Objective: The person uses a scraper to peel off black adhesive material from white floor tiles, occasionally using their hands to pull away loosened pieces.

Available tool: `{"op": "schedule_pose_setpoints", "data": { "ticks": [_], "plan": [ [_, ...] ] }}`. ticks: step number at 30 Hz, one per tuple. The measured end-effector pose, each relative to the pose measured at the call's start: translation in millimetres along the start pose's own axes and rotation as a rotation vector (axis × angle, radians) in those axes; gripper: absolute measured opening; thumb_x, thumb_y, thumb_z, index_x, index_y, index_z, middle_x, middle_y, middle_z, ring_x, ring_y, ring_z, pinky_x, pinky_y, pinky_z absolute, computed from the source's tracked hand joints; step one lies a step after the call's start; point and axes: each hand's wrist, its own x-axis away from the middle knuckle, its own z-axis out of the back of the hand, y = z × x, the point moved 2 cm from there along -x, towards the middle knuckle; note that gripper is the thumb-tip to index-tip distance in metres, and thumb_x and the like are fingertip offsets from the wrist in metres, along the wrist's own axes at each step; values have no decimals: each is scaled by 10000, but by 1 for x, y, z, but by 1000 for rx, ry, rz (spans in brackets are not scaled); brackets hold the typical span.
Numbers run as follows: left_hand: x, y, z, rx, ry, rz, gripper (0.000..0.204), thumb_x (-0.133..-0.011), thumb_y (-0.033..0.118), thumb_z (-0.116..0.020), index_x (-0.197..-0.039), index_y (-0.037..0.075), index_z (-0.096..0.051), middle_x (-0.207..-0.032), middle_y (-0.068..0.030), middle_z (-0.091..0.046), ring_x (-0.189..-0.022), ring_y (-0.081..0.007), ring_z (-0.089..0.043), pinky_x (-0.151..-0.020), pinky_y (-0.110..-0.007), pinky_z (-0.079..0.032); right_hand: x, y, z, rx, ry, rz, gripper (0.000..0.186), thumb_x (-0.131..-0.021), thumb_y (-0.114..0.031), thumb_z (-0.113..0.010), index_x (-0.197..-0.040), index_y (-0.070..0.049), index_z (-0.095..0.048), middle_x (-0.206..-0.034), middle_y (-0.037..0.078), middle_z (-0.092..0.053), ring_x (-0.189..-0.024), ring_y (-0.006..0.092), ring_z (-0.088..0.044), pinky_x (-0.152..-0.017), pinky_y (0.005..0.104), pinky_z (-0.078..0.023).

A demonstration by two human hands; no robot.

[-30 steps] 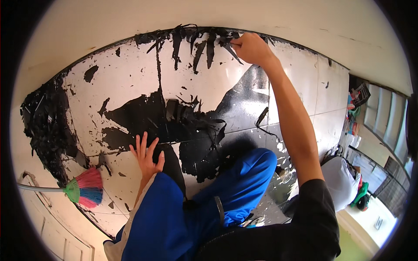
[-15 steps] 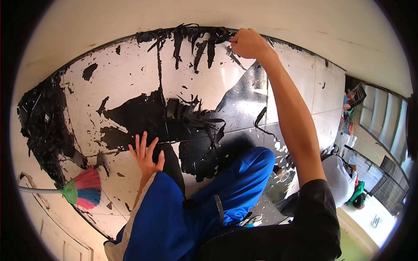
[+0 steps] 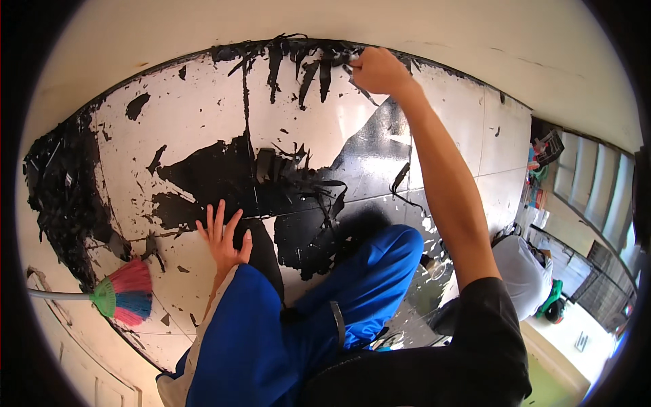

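My left hand point(image 3: 222, 237) rests with fingers spread on the tiled floor point(image 3: 196, 115), beside a patch of black coating point(image 3: 210, 169) that is partly peeled away. My right arm reaches out to the far floor edge, by the foot of the wall. There my right hand point(image 3: 382, 71) is closed in a fist; a small shiny bit shows at its fingers, but I cannot make out what it grips. Torn black strips point(image 3: 308, 81) hang from the edge just left of this fist. More loose black scraps point(image 3: 291, 163) lie mid-floor, and a curled strip point(image 3: 400, 183) lies apart from them.
A broom point(image 3: 125, 295) with red, blue and green bristles lies at the left. Behind it is a large heap of black scraps point(image 3: 64, 183). The pale wall point(image 3: 325, 20) borders the far side. A white bag point(image 3: 519, 275) and a dark crate point(image 3: 548, 149) are at the right.
My right fist has shifted slightly toward me along the wall's foot and stays closed. My left hand remains flat on the floor. The whole view has moved a little.
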Motion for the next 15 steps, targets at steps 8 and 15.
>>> {"op": "schedule_pose_setpoints", "data": {
  "ticks": [8, 15],
  "plan": [
    [-2, -1, 1, 5, -1, 13, 534, -904, 289, -664, -1422, 173, -598, -1644, -158, -357, -1537, -445, -255, -1176, -734, -134, -15, 11, -8, -26, 138, 12, 322, -828, -193, -611, -1073, -81, -786, -1064, 204, -748, -1047, 406, -699, -946, 458, -555],
    [-1, -3, -2, 12, 18, 9, 525, -908, 293, -664, -1416, 177, -604, -1644, -148, -361, -1540, -433, -256, -1185, -725, -120, -6, -1, -2, -21, 152, -51, 303, -823, -196, -626, -1039, -63, -791, -1075, 207, -749, -1073, 395, -697, -947, 455, -554]
  ]
}}
